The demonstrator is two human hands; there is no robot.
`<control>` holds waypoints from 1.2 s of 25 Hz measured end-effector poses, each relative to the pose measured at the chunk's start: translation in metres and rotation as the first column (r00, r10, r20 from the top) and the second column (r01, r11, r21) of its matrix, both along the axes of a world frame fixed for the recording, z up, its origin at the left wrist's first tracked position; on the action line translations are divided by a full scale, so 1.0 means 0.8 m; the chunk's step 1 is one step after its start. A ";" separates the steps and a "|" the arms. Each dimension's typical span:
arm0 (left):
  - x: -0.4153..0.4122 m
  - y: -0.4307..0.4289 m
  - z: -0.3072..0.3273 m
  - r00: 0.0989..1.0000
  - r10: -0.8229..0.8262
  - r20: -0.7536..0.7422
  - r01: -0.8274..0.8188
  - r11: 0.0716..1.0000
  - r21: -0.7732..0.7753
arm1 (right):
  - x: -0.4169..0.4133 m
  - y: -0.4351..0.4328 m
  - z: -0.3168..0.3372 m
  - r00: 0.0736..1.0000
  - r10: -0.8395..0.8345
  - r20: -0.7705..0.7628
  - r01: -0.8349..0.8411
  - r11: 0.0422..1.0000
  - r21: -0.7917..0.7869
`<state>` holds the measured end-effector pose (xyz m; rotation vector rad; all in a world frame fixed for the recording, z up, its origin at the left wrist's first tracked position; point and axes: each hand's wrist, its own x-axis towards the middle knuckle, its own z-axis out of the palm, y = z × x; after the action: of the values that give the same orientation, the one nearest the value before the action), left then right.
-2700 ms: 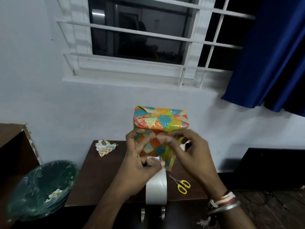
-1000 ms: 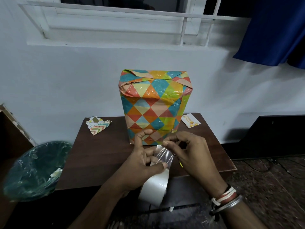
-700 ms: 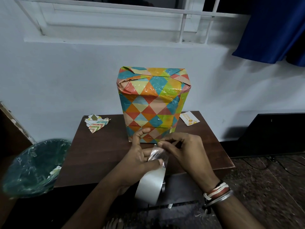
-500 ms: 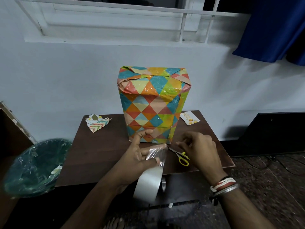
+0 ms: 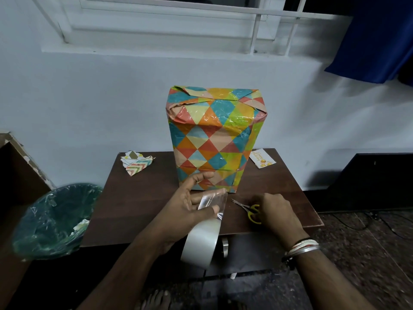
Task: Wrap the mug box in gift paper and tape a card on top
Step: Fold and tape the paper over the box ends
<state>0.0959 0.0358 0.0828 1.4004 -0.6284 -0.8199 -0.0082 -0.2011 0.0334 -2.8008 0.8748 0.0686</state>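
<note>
A mug box point(image 5: 214, 139) wrapped in multicoloured triangle-patterned paper stands upright on a dark wooden table point(image 5: 138, 198). Nearer, the left hand point(image 5: 187, 209) grips a clear tape roll point(image 5: 201, 240), thumb pinching its loose strip; the right hand point(image 5: 277, 213) curls over yellow-handled scissors point(image 5: 250, 211). A white card point(image 5: 262, 158) lies right of the box.

Left hand point(image 5: 190, 206) holds tape roll point(image 5: 201, 240); right hand point(image 5: 277, 213) grips scissors point(image 5: 252, 212) before wrapped box point(image 5: 214, 139).

One view only: wide-angle head cam, on the near side of the wrapped box point(image 5: 215, 139) and above it, pitched forward and down. Faces the wall point(image 5: 89, 97) behind the box. Close range; the table point(image 5: 138, 209) under the box fills mid-frame.
</note>
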 end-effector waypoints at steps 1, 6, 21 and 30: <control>0.001 0.001 0.000 1.000 -0.008 -0.002 0.008 1.000 0.003 | -0.001 0.003 0.002 1.000 0.003 -0.022 -0.003 1.000 -0.004; 0.006 0.003 0.002 0.999 -0.040 0.016 0.039 0.999 0.013 | -0.020 0.019 0.029 0.994 0.106 -0.033 -0.104 0.993 0.059; 0.008 0.007 0.009 0.984 -0.175 0.000 0.175 0.984 0.028 | -0.045 0.030 0.101 0.844 0.522 0.127 -0.352 0.359 0.865; 0.007 0.006 0.010 0.979 -0.205 -0.005 0.205 0.978 0.035 | -0.039 0.032 0.100 0.858 0.479 0.188 -0.391 0.371 0.842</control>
<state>0.1016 0.0409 0.0908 1.3816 -0.7695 -0.9999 -0.0397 -0.1752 0.1135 -1.9296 -0.0274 0.5597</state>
